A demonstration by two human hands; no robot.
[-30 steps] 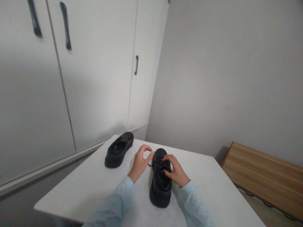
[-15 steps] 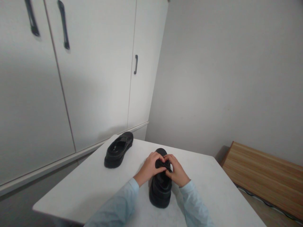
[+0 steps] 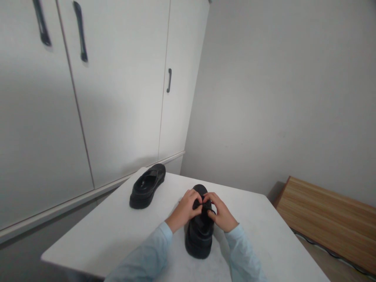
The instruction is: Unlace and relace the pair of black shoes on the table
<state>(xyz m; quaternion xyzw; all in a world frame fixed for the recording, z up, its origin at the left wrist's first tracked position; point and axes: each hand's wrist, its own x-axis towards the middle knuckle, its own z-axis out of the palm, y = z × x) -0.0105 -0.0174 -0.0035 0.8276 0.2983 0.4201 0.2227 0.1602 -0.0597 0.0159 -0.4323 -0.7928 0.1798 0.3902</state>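
Observation:
A black shoe (image 3: 199, 239) stands on the white table (image 3: 117, 235) in front of me, heel toward me and toe pointing away. Over its instep both my hands meet. My left hand (image 3: 188, 207) reaches in from the left, thumb and fingers closed in a pinch on a thin black shoelace (image 3: 203, 204). From the right, my right hand (image 3: 219, 211) bends its fingers around the same lace, and a dark strand shows by its thumb. Fine detail of the lace is blurred and partly hidden by the fingers. The matching black shoe (image 3: 147, 186) sits apart at the table's far left.
White cabinet doors (image 3: 126, 98) with dark handles rise behind the table on the left. A grey wall (image 3: 264, 98) stands behind. Low at the right is a wood-grain panel (image 3: 329, 219), with a cable (image 3: 320, 248) along its lower edge.
My fingers have shifted on the lace. My right thumb has drawn back to the right, leaving a wider gap between the thumbs. Both shoes stay in place.

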